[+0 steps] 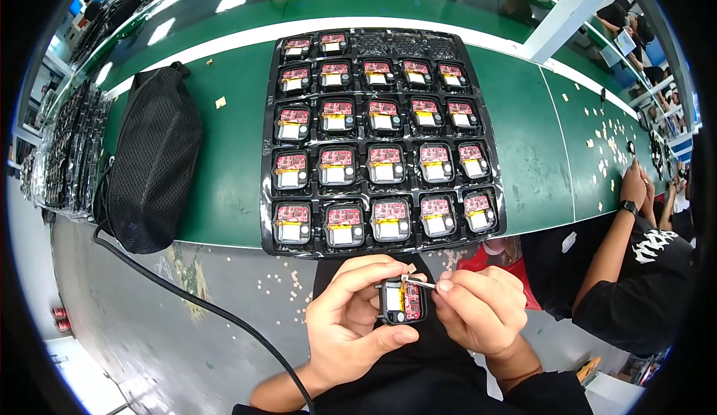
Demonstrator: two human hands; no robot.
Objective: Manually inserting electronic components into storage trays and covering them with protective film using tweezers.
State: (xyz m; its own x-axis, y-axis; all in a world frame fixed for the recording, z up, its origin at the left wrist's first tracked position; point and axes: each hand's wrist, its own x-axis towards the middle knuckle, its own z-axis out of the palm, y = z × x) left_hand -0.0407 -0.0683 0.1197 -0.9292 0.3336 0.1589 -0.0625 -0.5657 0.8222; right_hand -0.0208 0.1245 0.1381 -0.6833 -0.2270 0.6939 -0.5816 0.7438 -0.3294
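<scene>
My left hand (343, 325) is closed around the edges of a small black square housing, which looks like a smartwatch case (413, 312), held just past the near edge of the tray. Inside it show a red circuit board, a white block and a strip of yellow tape. My right hand (482, 307) pinches a pair of metal tweezers (423, 284). Their tips reach the far edge of the case, by a small pale piece whose kind I cannot make out. A black tray (373, 45) on the table carries rows of similar open cases; several pockets at its far right are bare.
A black mesh bag (155, 157) lies on the green table (231, 139) left of the tray, with a black cable (202, 299) running down past my left arm. Stacked trays (66, 154) stand farther left. Small pale scraps dot the table and floor. A co-worker's arm (609, 247) is at right.
</scene>
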